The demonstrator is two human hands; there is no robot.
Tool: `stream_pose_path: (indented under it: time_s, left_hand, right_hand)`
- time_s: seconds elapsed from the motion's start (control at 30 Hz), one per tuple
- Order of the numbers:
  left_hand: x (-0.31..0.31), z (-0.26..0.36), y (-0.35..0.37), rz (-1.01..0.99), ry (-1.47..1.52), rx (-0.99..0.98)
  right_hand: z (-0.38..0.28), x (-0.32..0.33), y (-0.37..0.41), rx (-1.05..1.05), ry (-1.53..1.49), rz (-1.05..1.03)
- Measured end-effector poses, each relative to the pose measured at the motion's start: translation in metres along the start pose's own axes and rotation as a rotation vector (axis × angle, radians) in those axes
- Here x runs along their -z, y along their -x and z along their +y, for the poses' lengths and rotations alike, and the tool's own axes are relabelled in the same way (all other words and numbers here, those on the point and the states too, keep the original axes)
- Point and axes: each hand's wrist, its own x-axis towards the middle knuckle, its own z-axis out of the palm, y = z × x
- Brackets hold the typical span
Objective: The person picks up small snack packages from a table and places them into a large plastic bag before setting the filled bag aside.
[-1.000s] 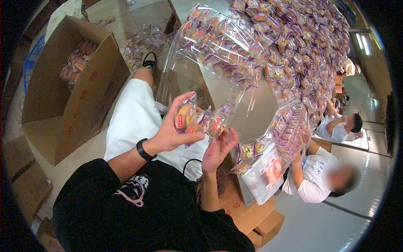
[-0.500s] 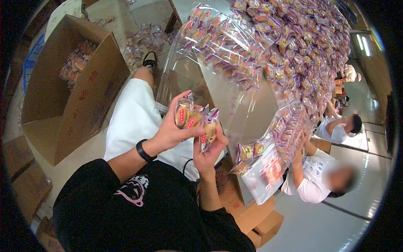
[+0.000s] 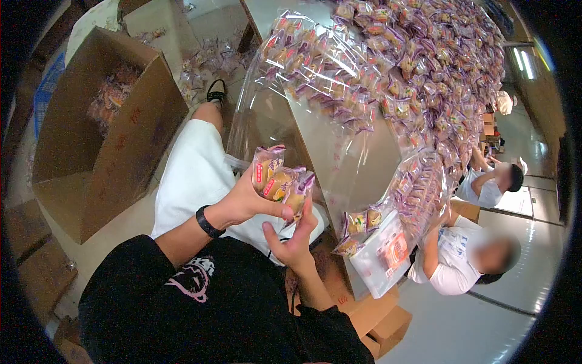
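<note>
Item: 3 wrapped pastries (image 3: 280,183), in a row, found just off the table (image 3: 357,173), on its near left side. The row's long axis slants from my left palm down toward the right fingers. Left hand (image 3: 239,197): closed, gripping all 3, thumb over the front. Right hand (image 3: 297,242): nearer the table, partly open, thumb apart, at the row's end; fingertip contact cannot be confirmed. Cardboard box (image 3: 124,151): left of the table, well apart.

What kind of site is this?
Probably a snack-packing workshop: a big heap of individually wrapped snacks covers much of the table, an open cardboard box holds more packets, and another person works at a filled clear bag.
</note>
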Motion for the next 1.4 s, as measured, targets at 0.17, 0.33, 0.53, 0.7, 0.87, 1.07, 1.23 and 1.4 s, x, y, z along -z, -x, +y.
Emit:
stream_pose_path:
  time_s: [0.17, 0.33, 0.53, 0.7, 0.87, 1.07, 1.23, 1.4]
  left_hand:
    - [-0.001, 0.003, -0.001, 0.014, 0.153, 0.035]
    - [0.004, 0.03, 0.001, 0.052, 0.122, -0.151]
    - [0.021, 0.053, 0.003, 0.16, -0.03, -0.203]
    - [0.029, 0.064, 0.023, 0.284, -0.158, -0.238]
    - [0.046, 0.072, 0.029, 0.349, -0.193, -0.21]
    - [0.044, 0.073, 0.021, 0.355, -0.167, -0.234]
    - [0.044, 0.063, 0.021, 0.357, -0.223, -0.226]
    - [0.044, 0.059, 0.026, 0.347, -0.246, -0.166]
  right_hand:
    - [-0.03, 0.055, -0.042, -0.02, 0.233, -0.227]
    - [0.008, 0.183, -0.145, 0.005, -0.029, 0.671]
    - [0.192, 0.279, -0.226, -0.092, 1.052, 0.205]
    - [0.243, 0.276, -0.268, -0.277, 1.139, 0.227]
    - [0.261, 0.267, -0.275, -0.512, 1.228, 0.062]
    - [0.224, 0.259, -0.247, -0.367, 0.916, 0.04]
    - [0.196, 0.265, -0.189, -0.366, 0.644, 0.288]
    - [0.154, 0.275, -0.165, -0.405, 1.053, 0.469]
